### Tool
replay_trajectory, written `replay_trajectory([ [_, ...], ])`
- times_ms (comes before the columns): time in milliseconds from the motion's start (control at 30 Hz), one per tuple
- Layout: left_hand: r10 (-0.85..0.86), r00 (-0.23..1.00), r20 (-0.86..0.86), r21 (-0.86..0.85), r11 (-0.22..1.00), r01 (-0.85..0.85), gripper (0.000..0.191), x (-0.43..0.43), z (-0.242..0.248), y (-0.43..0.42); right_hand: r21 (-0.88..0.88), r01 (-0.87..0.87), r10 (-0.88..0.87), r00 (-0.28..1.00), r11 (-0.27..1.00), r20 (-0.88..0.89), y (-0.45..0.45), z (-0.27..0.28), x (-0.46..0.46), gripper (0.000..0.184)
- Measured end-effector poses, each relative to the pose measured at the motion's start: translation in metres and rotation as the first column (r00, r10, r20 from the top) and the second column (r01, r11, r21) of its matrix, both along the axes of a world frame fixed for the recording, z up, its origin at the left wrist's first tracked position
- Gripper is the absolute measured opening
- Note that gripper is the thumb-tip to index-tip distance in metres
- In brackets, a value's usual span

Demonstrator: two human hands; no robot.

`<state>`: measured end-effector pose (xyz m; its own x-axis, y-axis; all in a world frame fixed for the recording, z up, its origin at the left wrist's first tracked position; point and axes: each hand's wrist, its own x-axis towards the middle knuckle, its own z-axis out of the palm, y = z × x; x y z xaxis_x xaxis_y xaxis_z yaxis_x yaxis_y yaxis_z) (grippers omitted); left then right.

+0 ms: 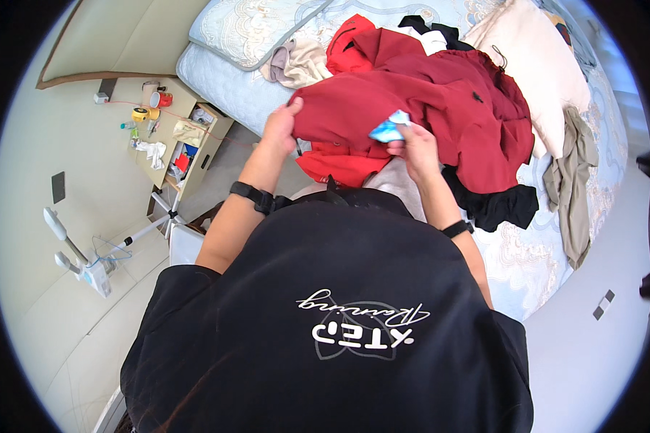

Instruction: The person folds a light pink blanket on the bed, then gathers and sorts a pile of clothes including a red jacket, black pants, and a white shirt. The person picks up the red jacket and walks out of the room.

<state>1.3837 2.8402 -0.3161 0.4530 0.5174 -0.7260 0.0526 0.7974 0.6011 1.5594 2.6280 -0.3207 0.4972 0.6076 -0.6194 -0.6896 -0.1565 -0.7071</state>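
A dark red jacket [352,103] with a drawstring hem lies spread over other clothes on the bed before me. My left hand [283,127] grips its left end, with the thumb on top of the cloth. In my right hand [416,147] is a small blue and white packet [390,128], pinched by the fingers above the jacket's middle. A brighter red garment [346,165] shows under the jacket near my body, and another red garment [352,40] lies beyond it. Beige and grey cloth [298,62] is bunched at the jacket's far left.
A nightstand [165,127] with an open drawer stands left of the bed, with cups, tape and tissue on it. Black clothes [498,203], a cream pillow [541,70] and khaki trousers [574,189] lie at the right. A white metal stand [135,236] is at the lower left.
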Motion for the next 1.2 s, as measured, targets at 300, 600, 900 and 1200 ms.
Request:
replay_trajectory([
  [300, -0.252, 0.967, 0.039, -0.161, 0.954, 0.255, 0.045, -0.001, 0.012, 0.01, 0.244, 0.243, -0.15, 0.926, 0.939, -0.345, -0.064, 0.007, 0.023, 0.022],
  [600, -0.28, 0.959, 0.045, -0.048, 0.958, 0.282, 0.046, -0.003, 0.01, 0.005, -0.029, -0.028, 0.03, 0.997, 0.999, 0.064, -0.033, -0.008, -0.008, 0.021],
  [900, 0.06, 0.787, -0.614, 0.786, -0.046, 0.617, 0.06, -0.002, 0.035, -0.014, 0.208, 0.187, -0.109, 0.935, 0.96, -0.338, -0.01, 0.033, -0.014, 0.02],
  [1200, -0.653, 0.744, -0.141, 0.418, 0.642, 0.642, 0.032, 0.042, 0.069, -0.069, 0.089, -0.013, 0.009, 0.999, 0.996, 0.048, 0.013, 0.064, -0.026, 0.021],
])
